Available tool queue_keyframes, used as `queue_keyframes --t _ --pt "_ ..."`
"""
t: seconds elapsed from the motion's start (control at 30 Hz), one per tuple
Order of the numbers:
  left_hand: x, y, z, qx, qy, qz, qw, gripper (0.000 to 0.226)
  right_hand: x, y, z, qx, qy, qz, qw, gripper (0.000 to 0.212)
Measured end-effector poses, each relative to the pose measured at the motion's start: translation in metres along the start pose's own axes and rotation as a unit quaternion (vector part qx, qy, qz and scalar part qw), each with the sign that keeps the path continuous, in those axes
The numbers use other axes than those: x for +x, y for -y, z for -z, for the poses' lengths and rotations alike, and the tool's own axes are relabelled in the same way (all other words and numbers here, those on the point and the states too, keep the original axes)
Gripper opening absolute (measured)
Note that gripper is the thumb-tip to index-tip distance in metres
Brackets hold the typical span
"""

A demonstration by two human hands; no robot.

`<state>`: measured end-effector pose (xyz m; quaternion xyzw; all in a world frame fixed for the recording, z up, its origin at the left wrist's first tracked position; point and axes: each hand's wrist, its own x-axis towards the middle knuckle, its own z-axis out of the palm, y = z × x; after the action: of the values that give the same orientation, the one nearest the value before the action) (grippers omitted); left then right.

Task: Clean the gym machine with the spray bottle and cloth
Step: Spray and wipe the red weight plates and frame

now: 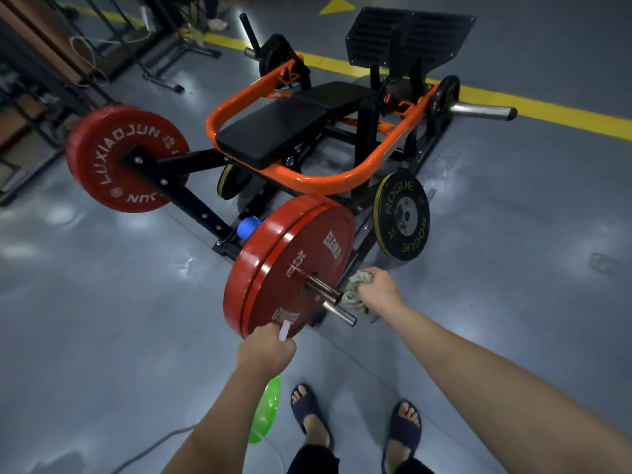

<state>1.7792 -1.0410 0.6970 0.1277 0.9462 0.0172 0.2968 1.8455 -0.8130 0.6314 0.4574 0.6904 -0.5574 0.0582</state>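
The gym machine (294, 176) has an orange frame, black pads and a black base. Two red plates (290, 265) sit on its near steel sleeve (330, 301). My left hand (266, 348) grips the head of a green spray bottle (265, 410), whose white nozzle points at the lower face of the red plate. The bottle body hangs below my wrist. My right hand (379, 290) holds a crumpled pale green cloth (355, 290) just right of the sleeve, close to its end.
Another red plate (126, 159) hangs on the left arm, and a black Rogue plate (403, 217) stands at the right. A blue cap (248, 227) sits behind the red plates. My sandalled feet (355, 422) stand on the grey floor. Racks fill the far left.
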Motion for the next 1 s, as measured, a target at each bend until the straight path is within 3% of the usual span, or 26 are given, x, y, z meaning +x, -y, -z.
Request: queue_keyframes --t 0.07,0.17,0.3,0.43,0.53,0.63,0.77,0.9,1.0 --pt "0.003 0.007 -0.001 0.016 -0.003 0.009 1.0 0.029 0.003 -0.002 0.0 0.004 -0.001 -0.007 1.0 0.023" --pt "0.01 0.022 0.009 -0.008 -0.041 -0.001 0.999 0.016 0.004 -0.009 -0.004 0.009 0.001 -0.025 1.0 0.019" --pt "0.018 0.06 0.044 -0.082 -0.213 -0.068 0.971 0.017 0.003 -0.005 -0.022 0.049 -0.005 -0.04 0.998 0.02" --pt "0.043 0.086 0.09 -0.134 -0.381 -0.077 0.911 0.03 -0.004 0.032 -0.049 0.209 -0.019 -0.068 0.975 0.024" --pt "0.07 0.08 0.121 -0.167 -0.435 -0.087 0.881 0.043 0.005 0.073 -0.06 0.365 -0.072 -0.021 0.928 0.034" --pt "0.103 0.058 0.138 -0.198 -0.45 -0.095 0.866 0.056 0.028 0.112 -0.057 0.423 -0.148 0.033 0.893 0.05" --pt "0.138 0.014 0.133 -0.189 -0.446 -0.133 0.864 0.055 0.04 0.131 -0.091 0.38 -0.168 0.039 0.909 0.051" --pt "0.169 -0.026 0.112 -0.151 -0.423 -0.199 0.871 0.051 -0.002 0.073 -0.199 0.433 -0.169 -0.006 0.885 0.05" --pt "0.181 -0.034 0.094 -0.1 -0.467 -0.213 0.852 0.05 -0.046 0.045 -0.252 0.422 -0.147 -0.056 0.893 0.028"
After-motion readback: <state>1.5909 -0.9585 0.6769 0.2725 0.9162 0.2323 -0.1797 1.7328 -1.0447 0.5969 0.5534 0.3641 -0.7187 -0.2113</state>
